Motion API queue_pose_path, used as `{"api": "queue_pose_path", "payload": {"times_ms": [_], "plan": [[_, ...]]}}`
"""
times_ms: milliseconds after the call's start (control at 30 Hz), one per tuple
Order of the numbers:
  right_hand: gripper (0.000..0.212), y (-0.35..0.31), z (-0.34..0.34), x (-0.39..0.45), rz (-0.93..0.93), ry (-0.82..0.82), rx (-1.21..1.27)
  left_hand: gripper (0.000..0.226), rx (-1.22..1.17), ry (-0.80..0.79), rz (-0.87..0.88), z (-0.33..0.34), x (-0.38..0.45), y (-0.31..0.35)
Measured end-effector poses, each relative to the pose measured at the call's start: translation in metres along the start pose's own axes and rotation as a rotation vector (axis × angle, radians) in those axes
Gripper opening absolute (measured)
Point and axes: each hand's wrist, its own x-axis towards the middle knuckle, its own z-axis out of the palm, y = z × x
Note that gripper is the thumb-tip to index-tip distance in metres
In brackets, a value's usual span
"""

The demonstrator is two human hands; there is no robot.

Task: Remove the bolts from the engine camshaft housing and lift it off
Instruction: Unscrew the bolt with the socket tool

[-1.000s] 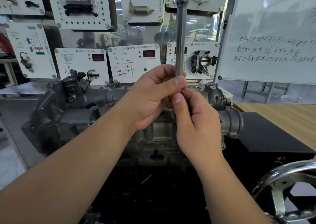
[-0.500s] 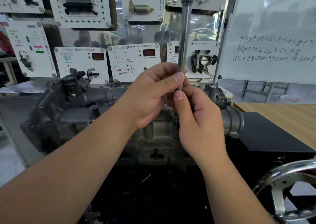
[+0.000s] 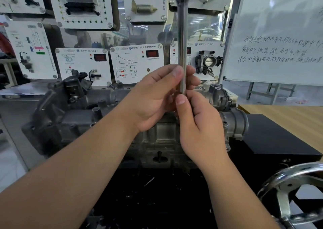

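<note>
The grey cast camshaft housing [image 3: 82, 120] lies across the engine in front of me, with bolt bosses along its top. A long chrome wrench shaft [image 3: 182, 41] stands upright above its middle and runs out of the top of the frame. My left hand [image 3: 157, 99] pinches the shaft's lower part between thumb and fingers. Just below and to the right, my right hand [image 3: 199, 127] curls round the shaft's lowest part. The tool's tip and any bolt under it are hidden behind both hands.
A black stand [image 3: 272, 137] carries the engine, with a chrome handwheel [image 3: 286, 190] at the lower right. Training panels [image 3: 136, 64] with displays hang behind the engine. A whiteboard [image 3: 279, 36] stands at the right, above a wooden tabletop [image 3: 293, 116].
The upright shaft's top swung slightly right and then back to vertical. My left thumb slid along the shaft. Both hands stay at the same spot above the housing.
</note>
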Motion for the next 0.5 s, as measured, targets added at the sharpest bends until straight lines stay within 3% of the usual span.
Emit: {"api": "queue_pose_path", "payload": {"times_ms": [133,267,367,500], "plan": [[0.028,0.0011,-0.0001,0.0001,0.028,-0.008,0.029,0.03,0.033,-0.012,-0.036,0.0023,-0.0001,0.0014],[0.041,0.003,0.0019,0.0002,0.07,0.013,0.091,0.022,-0.027,0.004,-0.018,0.0014,0.0004,0.0008],[0.03,0.0017,0.0019,-0.0003,0.014,0.067,0.049,0.014,-0.056,0.011,0.038,0.0025,0.0002,0.0012],[0.033,0.0012,0.0026,-0.0027,0.006,0.074,0.016,0.004,-0.028,-0.016,0.036,0.0,0.001,0.0002]]}}
